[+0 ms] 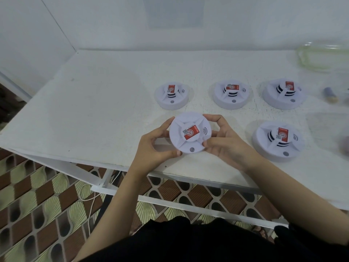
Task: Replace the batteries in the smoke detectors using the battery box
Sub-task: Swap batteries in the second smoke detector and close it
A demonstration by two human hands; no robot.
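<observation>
I have the left grip (156,144) and the right grip (224,140) curled round one smoke detector (189,132). They hold it by opposite sides of its round rim, with thumbs at the near edge and fingers wrapped over the far edge. It sits squarely between the two grips, over the near part of the white desk (105,110). Its face with the red label is tipped up toward my camera.

Four more units lie flat on the desk, label side up. The first detector (171,95) lies just beyond the left grip. The second detector (232,94) lies beyond the right grip, and the third detector (284,93) lies farther out to that grip's right. The fourth detector (278,140) rests beside the right grip, on its outer side, not touching it.

Well beyond and to the right of the right grip stands a clear container (324,53), too blurred for me to read its contents. A small dark object (329,93) right of the third detector is also blurred, and I cannot tell what it is.
</observation>
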